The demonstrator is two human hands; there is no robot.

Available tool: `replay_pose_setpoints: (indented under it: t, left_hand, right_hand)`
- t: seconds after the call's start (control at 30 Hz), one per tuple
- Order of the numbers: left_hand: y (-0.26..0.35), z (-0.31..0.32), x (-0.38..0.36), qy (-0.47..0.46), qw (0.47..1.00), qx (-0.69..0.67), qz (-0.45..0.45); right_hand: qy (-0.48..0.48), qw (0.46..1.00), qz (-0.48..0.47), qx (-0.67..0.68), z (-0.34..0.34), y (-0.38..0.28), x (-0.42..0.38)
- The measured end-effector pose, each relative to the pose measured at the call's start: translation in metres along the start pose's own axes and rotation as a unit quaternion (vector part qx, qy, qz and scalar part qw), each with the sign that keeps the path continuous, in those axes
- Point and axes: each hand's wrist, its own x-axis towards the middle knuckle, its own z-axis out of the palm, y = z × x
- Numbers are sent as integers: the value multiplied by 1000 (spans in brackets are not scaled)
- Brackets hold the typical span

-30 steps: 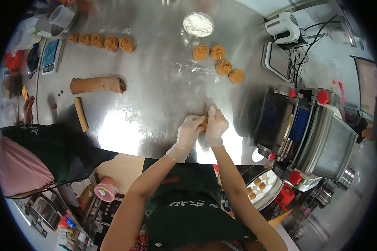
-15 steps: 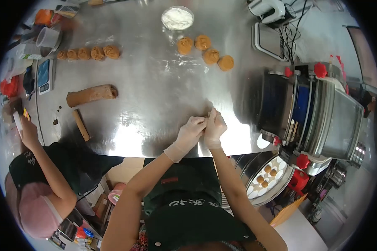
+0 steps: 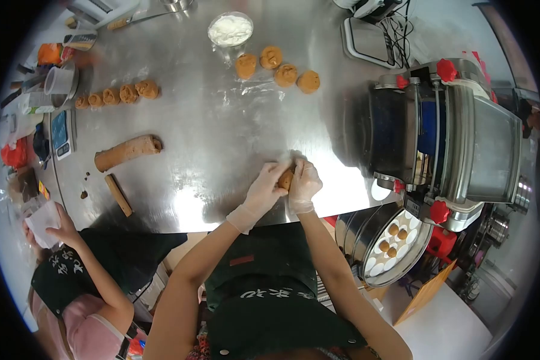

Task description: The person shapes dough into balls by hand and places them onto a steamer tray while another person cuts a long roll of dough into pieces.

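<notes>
A small brown dough ball (image 3: 285,180) is pressed between my two gloved hands, just above the near edge of the steel table. My left hand (image 3: 265,185) wraps it from the left with thumb and fingers. On its other side, my right hand (image 3: 306,183) has its fingers curled in against the ball, partly covering it. Ahead lie several round dough pieces (image 3: 285,75) beside a clear bowl of white flour (image 3: 230,30). To the left are a thick dough log (image 3: 128,152) and a short wooden rolling stick (image 3: 119,195).
Several dough lumps (image 3: 111,96) form a row at far left, near a digital scale (image 3: 62,134). A machine with red knobs (image 3: 444,138) stands right, above a round tray (image 3: 375,279) with white cups. At left, a co-worker's hands hold a white sheet (image 3: 44,223).
My hands have parted slightly, and the dough ball now shows between them. The view has shifted a little. The co-worker now holds the white sheet with both hands.
</notes>
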Motion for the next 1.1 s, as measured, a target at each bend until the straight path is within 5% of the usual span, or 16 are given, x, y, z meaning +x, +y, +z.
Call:
replay_pose_setpoints:
  t: [0.03,0.2,0.3,0.33,0.43,0.53,0.63,0.77,0.9,0.97,1.1]
  left_hand:
    - [2,-2,5,12,998,-44,-37]
    - [10,-1,-6,-90,985,128,76]
    - [19,-1,-14,-38,990,118,63]
    - [29,-1,-12,-23,993,111,-30]
    - [13,5,-10,-93,990,104,-13]
    - [13,-15,-6,-1,992,104,74]
    - [-10,-22,12,93,968,169,163]
    - [2,-39,6,14,990,119,75]
    - [2,-44,19,-21,999,14,-19]
    - [2,-40,9,-19,994,104,40]
    - [3,-37,2,-14,995,98,19]
  right_hand:
    - [-15,1000,24,-1,-2,-1,-1]
    - [-122,977,169,46,-21,3,-20]
    - [10,999,11,-34,-16,11,-22]
    - [16,999,28,-7,-12,13,-25]
    - [-60,984,167,28,-20,-4,-24]
    - [-53,961,204,177,-31,-42,7]
    - [-78,992,68,72,5,-44,23]
    - [48,992,-118,-1,36,-18,19]
    - [-40,999,12,-24,26,-27,16]
    - [-71,994,74,-29,16,-33,7]
    - [-19,999,26,-34,18,-29,-7]
